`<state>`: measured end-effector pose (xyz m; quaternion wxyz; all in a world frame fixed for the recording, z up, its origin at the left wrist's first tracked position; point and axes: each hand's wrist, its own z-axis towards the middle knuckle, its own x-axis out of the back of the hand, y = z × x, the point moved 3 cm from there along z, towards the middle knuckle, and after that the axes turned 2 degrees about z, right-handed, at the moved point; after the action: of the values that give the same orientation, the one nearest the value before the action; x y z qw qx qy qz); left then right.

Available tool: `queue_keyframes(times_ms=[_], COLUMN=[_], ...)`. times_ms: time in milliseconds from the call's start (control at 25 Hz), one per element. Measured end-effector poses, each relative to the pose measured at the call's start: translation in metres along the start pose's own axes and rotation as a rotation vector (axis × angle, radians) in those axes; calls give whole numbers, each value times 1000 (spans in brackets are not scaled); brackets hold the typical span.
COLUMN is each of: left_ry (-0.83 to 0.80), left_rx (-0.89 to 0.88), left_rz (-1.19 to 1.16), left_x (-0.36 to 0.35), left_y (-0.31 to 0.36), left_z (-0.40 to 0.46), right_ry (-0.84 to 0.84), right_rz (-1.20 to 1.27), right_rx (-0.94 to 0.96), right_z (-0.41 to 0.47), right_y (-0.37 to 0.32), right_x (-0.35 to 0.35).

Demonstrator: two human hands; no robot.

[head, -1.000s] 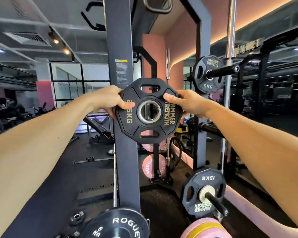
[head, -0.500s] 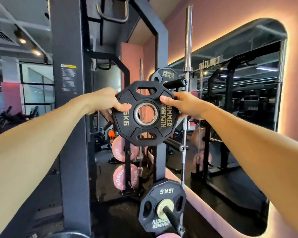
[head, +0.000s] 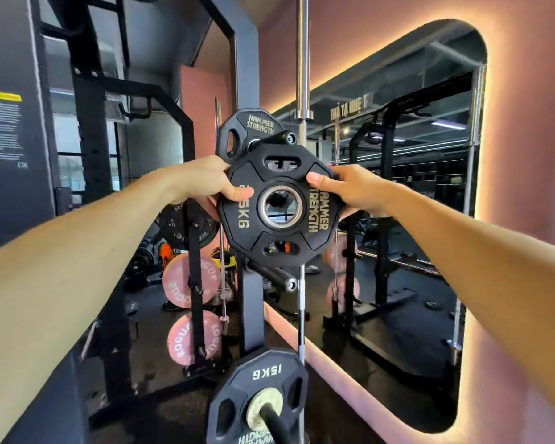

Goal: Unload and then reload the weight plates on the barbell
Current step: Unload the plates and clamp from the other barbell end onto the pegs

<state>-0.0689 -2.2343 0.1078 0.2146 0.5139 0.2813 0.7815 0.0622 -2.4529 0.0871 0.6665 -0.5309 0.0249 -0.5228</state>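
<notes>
At the storage rack, both hands (head: 205, 184) (head: 350, 190) grip a 15KG plate (head: 279, 238), fingers clamped around its rim; next, its hole must meet a peg (head: 282, 280).

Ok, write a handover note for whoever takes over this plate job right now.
Left hand and right hand: each grips a side of the black plate, held upright in the air.
An empty storage peg sticks out just below it; an upper peg holds another plate.
No barbell sleeve is clearly in view.
Left: set this plate down or load it.
</notes>
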Motion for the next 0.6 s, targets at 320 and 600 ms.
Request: queue_keyframes(times_ms=[320, 600], left_ry=[20, 107], left_rx=[-83, -63], left_rz=[46, 94], left_x=[2, 14], left_y=[17, 38], left_z=[86, 129], right_ry=[91, 68], right_rz=[-10, 21], right_rx=[47, 172], right_z=[67, 133], right_y=[29, 41], right_x=[48, 79])
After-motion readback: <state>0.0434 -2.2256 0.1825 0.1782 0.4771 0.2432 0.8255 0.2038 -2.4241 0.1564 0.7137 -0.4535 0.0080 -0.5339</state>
